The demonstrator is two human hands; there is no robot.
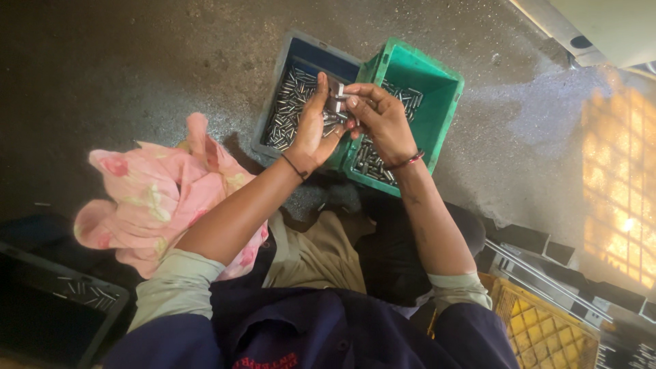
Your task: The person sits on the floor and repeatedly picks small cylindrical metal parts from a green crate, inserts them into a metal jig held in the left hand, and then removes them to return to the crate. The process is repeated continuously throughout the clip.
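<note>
My left hand (pixel 313 126) and my right hand (pixel 380 117) meet above two plastic bins on the concrete floor. Together they hold a small dark metal part (pixel 335 102) between the fingertips, with a short silver pin sticking up from it. The blue bin (pixel 275 96) under my left hand holds several small silver metal pins. The green bin (pixel 437 82) beside it, under my right hand, holds more of the same pins. A thin band circles each wrist.
A pink flowered cloth (pixel 154 195) lies on the floor at the left. A dark bin (pixel 68 301) with a few pins sits at the lower left. A yellow crate (pixel 540 328) and metal rails are at the lower right. Sunlight falls on the floor at right.
</note>
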